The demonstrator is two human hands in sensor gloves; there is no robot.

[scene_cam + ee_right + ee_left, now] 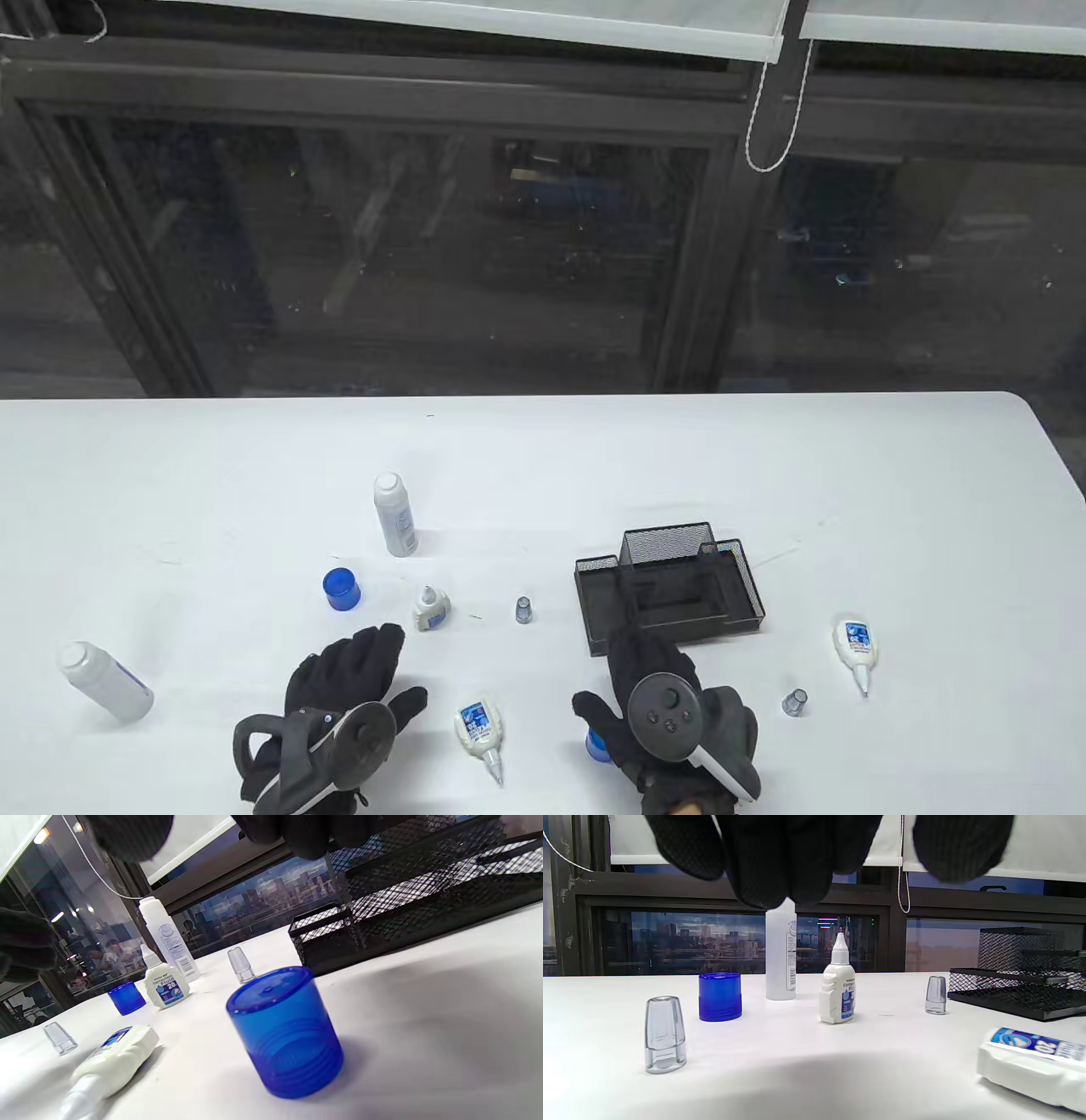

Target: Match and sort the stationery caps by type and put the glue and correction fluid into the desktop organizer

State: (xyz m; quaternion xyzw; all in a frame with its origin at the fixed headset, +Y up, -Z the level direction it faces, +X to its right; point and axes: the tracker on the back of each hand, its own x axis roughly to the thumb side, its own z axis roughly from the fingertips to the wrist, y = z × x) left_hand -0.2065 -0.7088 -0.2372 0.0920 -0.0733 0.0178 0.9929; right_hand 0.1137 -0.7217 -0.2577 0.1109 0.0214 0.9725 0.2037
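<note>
The table view looks steeply down from above the near edge, facing the window. Both wrist views sit low, close to the tabletop, facing the window; the right one is tilted. All three share the upright correction fluid [430,609] [838,993] [165,984] mid-frame and the organizer [670,594] [1018,984] [382,921].

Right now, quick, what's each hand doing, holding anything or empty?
Left hand: open, fingers straight, holding nothing.
Right hand: open, holding nothing, over a blue cap standing free on the table.
</note>
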